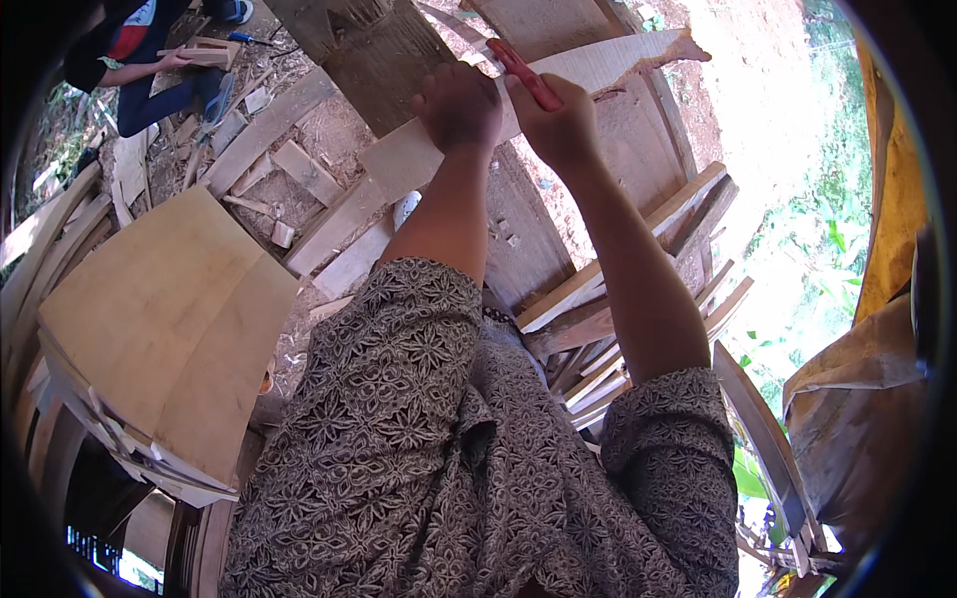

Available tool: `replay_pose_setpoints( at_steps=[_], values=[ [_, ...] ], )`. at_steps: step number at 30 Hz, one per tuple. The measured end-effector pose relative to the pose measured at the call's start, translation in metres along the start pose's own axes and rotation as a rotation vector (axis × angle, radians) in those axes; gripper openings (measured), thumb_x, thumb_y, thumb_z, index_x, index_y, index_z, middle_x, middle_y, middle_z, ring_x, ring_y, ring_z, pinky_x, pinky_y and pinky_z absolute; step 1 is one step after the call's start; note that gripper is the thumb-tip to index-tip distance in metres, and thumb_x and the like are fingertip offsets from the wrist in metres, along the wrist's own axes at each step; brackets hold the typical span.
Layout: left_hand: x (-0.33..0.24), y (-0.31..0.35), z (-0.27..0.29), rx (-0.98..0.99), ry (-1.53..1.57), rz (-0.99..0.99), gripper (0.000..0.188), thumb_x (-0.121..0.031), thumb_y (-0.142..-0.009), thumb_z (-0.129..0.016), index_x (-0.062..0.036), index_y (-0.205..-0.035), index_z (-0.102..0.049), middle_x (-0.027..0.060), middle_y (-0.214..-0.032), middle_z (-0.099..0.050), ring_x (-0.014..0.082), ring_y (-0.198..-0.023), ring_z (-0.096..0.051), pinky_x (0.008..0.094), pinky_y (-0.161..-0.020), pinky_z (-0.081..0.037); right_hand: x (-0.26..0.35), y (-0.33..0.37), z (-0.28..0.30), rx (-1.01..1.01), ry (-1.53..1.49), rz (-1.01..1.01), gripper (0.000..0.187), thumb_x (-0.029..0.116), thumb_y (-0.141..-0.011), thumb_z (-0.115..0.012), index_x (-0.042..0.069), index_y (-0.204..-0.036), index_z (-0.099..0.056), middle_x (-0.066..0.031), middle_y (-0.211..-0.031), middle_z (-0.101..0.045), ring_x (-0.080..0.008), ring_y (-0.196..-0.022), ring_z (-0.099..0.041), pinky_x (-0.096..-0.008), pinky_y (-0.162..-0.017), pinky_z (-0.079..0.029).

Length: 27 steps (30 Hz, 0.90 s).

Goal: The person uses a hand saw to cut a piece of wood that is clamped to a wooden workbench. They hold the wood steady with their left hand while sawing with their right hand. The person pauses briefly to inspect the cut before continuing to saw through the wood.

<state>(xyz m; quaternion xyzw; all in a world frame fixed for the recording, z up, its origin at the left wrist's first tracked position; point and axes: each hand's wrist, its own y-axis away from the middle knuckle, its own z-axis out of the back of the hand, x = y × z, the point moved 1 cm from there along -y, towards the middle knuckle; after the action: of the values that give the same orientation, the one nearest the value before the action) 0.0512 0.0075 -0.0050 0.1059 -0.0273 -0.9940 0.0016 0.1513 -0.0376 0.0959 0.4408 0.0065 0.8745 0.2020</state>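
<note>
A long pale wooden board (628, 62) with a rough, bark-edged far right end lies slantwise in front of me. My left hand (459, 105) is closed over the board's upper edge, left of its middle; its fingertips are hidden. My right hand (560, 122) is closed around a slim red tool (525, 76) just above the board. The tool points up and left, and its exact kind cannot be made out. A dark, weathered plank (369, 60) lies beyond my left hand. Wider brown planks (638, 130) lie beneath the pale board.
At the left stands a stack topped by a broad pale panel (169, 319). A mallet (282, 233) lies among scrap pieces. Far left, another person (140, 70) holds a small wooden piece. Wood strips (623, 249) jut out at the right, near a yellow-brown tarp (857, 399).
</note>
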Motion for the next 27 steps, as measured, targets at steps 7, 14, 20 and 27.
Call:
replay_pose_setpoints(
  at_steps=[7, 14, 20, 27],
  values=[
    [-0.004, 0.011, -0.013, -0.126, 0.113, -0.005, 0.027, -0.033, -0.100, -0.051, -0.0125, -0.097, -0.068, 0.0063, -0.107, -0.067, 0.0293, -0.108, -0.062, 0.0519, -0.092, -0.047, -0.044, 0.106, 0.052, -0.029, -0.157, -0.161, 0.039, 0.026, -0.097, -0.073, 0.004, -0.070, -0.056, -0.0003, -0.059, -0.046, -0.0094, -0.057, -0.042, -0.0326, -0.052, -0.035],
    [0.001, -0.003, -0.012, -0.193, 0.104, -0.001, 0.029, -0.034, -0.100, -0.049, -0.0119, -0.096, -0.068, 0.0077, -0.106, -0.068, 0.0314, -0.106, -0.063, 0.0525, -0.092, -0.047, 0.015, 0.225, 0.186, 0.105, 0.058, -0.275, 0.037, 0.023, -0.098, -0.070, 0.003, -0.072, -0.053, -0.0033, -0.060, -0.047, -0.0130, -0.056, -0.044, -0.0337, -0.054, -0.036],
    [-0.001, 0.001, -0.011, -0.104, 0.086, -0.006, 0.025, -0.035, -0.098, -0.054, -0.0131, -0.100, -0.066, 0.0076, -0.108, -0.066, 0.0293, -0.108, -0.062, 0.0503, -0.092, -0.046, 0.065, 0.182, 0.199, 0.161, 0.182, -0.202, 0.038, 0.023, -0.098, -0.071, 0.002, -0.072, -0.054, -0.0056, -0.059, -0.048, -0.0151, -0.055, -0.045, -0.0356, -0.054, -0.036],
    [-0.015, 0.008, -0.001, 0.017, 0.032, -0.066, 0.021, -0.035, -0.095, -0.059, -0.0154, -0.102, -0.065, 0.0056, -0.112, -0.064, 0.0269, -0.112, -0.059, 0.0489, -0.092, -0.045, 0.009, 0.013, 0.024, -0.040, 0.073, -0.042, 0.038, 0.033, -0.091, -0.073, -0.001, -0.076, -0.065, -0.0195, -0.063, -0.061, -0.0334, -0.062, -0.064, -0.0431, -0.062, -0.049]
  ],
)
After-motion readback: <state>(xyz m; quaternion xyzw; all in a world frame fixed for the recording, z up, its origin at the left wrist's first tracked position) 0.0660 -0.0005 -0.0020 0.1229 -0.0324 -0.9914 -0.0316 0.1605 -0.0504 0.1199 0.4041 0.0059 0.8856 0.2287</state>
